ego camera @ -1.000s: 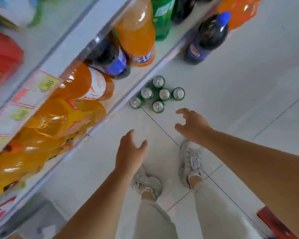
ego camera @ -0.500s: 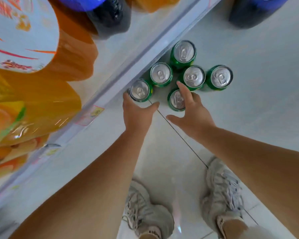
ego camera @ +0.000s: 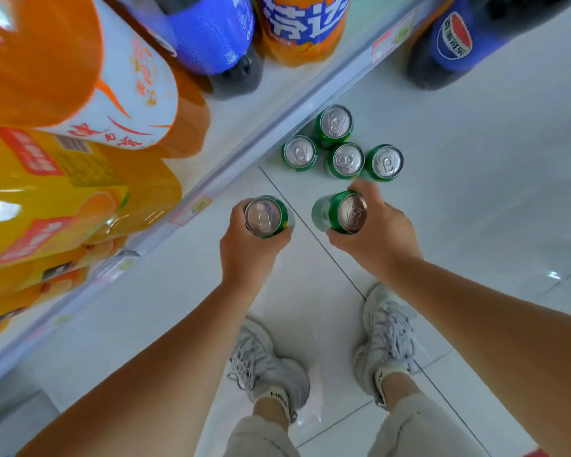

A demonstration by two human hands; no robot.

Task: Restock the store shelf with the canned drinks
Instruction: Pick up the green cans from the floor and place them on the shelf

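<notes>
Can (ego camera: 263,216) upright in left grip (ego camera: 248,250); tilted can (ego camera: 346,212) in right grip (ego camera: 383,234).

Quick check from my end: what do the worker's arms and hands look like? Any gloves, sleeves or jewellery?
The left hand and right hand are ungloved, and no ring, watch or band shows. Both arms are bare as far as the frame edge, with no sleeve in view.

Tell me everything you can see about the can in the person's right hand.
This green drink can, metal by its look, has a shiny silver lid with its pull tab in place. It is tilted, green side showing on the left. The right hand grips it round the side. It is held just short of four matching cans standing on the white floor.
</notes>
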